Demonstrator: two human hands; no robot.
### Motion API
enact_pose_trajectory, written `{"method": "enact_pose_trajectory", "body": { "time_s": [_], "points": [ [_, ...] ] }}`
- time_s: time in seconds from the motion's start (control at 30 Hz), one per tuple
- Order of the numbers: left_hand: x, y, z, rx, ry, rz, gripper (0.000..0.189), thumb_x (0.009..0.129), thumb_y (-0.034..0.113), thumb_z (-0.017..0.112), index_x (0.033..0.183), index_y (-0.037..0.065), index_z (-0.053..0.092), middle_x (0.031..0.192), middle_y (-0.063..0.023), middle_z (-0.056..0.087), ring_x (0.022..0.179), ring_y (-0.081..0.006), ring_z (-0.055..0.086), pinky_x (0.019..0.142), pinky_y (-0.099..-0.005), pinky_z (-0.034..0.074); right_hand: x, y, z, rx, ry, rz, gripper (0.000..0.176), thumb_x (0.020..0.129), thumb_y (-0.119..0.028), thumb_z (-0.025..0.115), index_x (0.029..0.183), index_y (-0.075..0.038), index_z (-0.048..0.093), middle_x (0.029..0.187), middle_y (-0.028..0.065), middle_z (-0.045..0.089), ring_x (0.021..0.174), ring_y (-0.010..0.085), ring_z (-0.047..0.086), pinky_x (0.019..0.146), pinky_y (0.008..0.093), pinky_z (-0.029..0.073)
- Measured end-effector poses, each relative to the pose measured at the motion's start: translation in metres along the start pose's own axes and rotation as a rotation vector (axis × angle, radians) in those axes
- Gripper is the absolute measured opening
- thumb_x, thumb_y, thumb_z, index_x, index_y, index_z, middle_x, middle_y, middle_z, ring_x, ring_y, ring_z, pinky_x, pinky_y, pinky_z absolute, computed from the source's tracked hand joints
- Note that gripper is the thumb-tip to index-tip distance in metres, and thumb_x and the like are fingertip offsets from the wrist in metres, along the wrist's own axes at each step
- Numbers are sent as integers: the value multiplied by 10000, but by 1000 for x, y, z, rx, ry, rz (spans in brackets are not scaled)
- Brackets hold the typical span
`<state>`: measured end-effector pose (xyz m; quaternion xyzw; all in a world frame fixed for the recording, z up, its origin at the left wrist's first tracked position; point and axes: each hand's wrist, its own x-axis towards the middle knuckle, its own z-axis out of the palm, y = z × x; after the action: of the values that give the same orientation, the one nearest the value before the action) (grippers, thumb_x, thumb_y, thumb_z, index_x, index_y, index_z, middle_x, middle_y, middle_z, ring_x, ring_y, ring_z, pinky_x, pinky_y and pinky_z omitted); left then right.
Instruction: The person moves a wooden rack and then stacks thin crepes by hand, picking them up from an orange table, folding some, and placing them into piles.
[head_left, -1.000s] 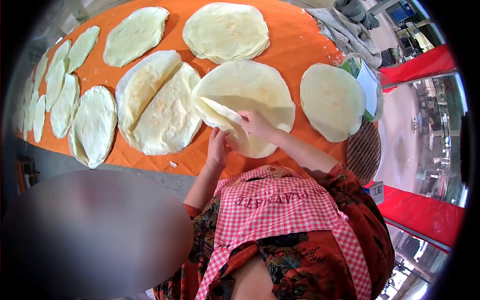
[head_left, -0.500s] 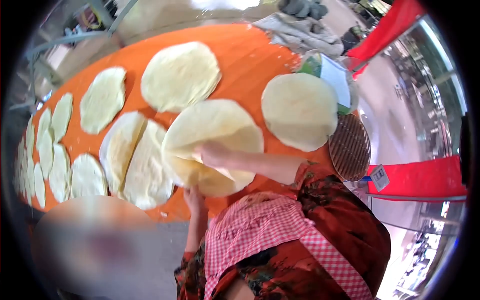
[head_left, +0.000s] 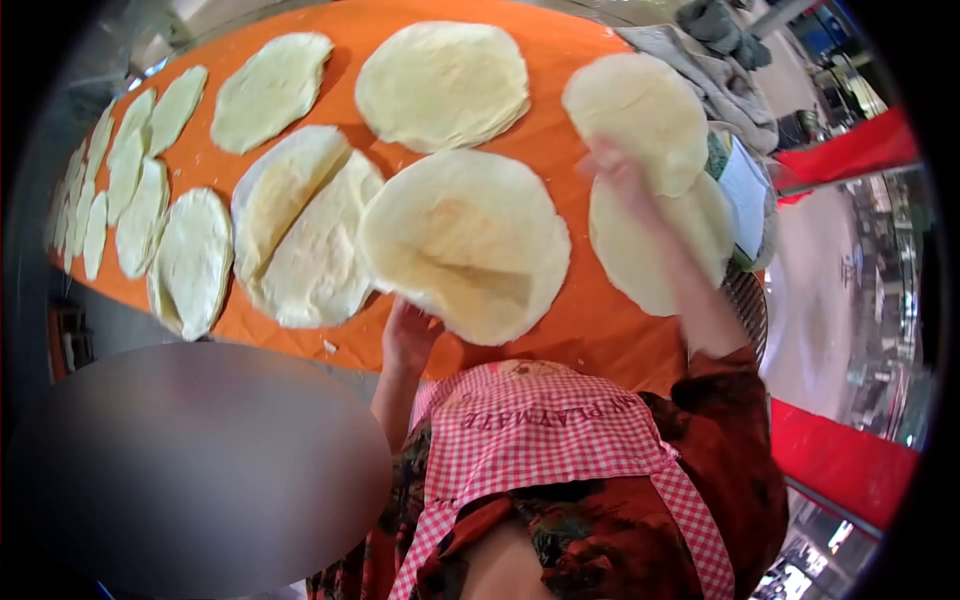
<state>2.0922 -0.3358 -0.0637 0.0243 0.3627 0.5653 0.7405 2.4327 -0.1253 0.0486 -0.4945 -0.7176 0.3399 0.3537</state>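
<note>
My right hand (head_left: 622,180), smeared by motion, is at the lower left edge of a thin round flatbread (head_left: 640,105) and appears to grip it. This flatbread overlaps another pale flatbread (head_left: 665,250) at the right of the table. My left hand (head_left: 408,338) is at the near edge of a large round flatbread (head_left: 470,220) in the middle. Its fingers are slightly apart and bent, their tips close to or touching that edge. A crease crosses the lower part of the middle flatbread. Left of it lies a partly folded flatbread (head_left: 310,250).
More flatbreads lie at the back (head_left: 442,85) and along the left of the orange tabletop (head_left: 560,355), several overlapping. A grey cloth (head_left: 690,75) and a box-like package (head_left: 750,200) are at the right edge, with a slatted rack (head_left: 750,305) below.
My right hand has moved right from the middle pile, carrying the flatbread over the right one. My left hand remains by the near edge of the middle pile. The view has shifted.
</note>
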Motion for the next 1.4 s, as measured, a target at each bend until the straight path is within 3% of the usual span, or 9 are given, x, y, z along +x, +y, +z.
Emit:
{"method": "enact_pose_trajectory", "body": {
  "time_s": [0.1,0.23,0.33,0.43,0.57,0.67,0.97,1.17,1.4],
  "points": [
    [3,9,29,138,12,45,399,903,351,508,1243,149,459,1154,-29,545,991,-194,547,777,-423,470,-63,-49,148,118,-359,155,449,803,-302,698,1114,-3,577,1035,100,619,983,184,575,846,318,464],
    [6,12,24,235,65,26,384,898,292,552,1238,143,455,1130,-37,544,950,-174,560,738,-371,486,-65,-75,217,239,-334,167,400,809,-259,680,1074,26,587,1018,112,628,958,180,583,826,314,470],
    [8,18,23,291,1,-10,366,898,283,556,1218,132,465,1114,-18,541,963,-165,551,740,-354,484,-45,-82,225,218,-426,263,332,818,-213,651,1035,32,597,955,101,641,895,157,593,789,301,475],
    [9,19,13,342,-25,14,389,918,303,507,1252,120,429,1161,-47,540,1045,-199,536,817,-433,466,-41,-68,237,291,-473,343,250,830,-180,617,974,24,612,846,61,634,780,126,583,711,283,469],
    [24,28,-10,-32,-23,57,413,902,318,524,1256,121,438,1193,-46,538,1075,-197,519,872,-406,432,-45,-75,232,365,-510,534,264,784,-207,638,892,33,617,729,10,606,638,93,538,544,258,417],
    [25,40,-5,-91,-39,55,425,868,233,565,1254,104,447,1191,-34,541,1063,-200,532,869,-348,445,-54,-69,235,214,-457,413,252,803,-199,602,916,26,613,695,52,603,592,125,534,540,296,428],
    [34,41,-13,261,-26,145,365,819,-3,524,1172,84,495,1036,-36,596,881,-138,591,644,-256,491,-80,-109,264,-231,-176,27,252,808,-178,637,956,25,622,849,129,653,776,144,607,719,297,482],
    [32,52,-27,264,-88,15,317,876,65,436,1185,109,492,1069,-31,588,922,-164,592,718,-324,512,-77,-69,248,307,-280,457,392,772,-333,690,953,13,655,772,93,656,716,138,596,639,307,464],
    [15,65,4,119,49,-105,268,909,217,470,1168,152,479,1039,-19,569,906,-164,560,676,-344,478,-84,-59,257,118,-140,363,232,773,-202,615,764,29,622,632,174,588,593,189,587,592,362,453]
  ]
}}
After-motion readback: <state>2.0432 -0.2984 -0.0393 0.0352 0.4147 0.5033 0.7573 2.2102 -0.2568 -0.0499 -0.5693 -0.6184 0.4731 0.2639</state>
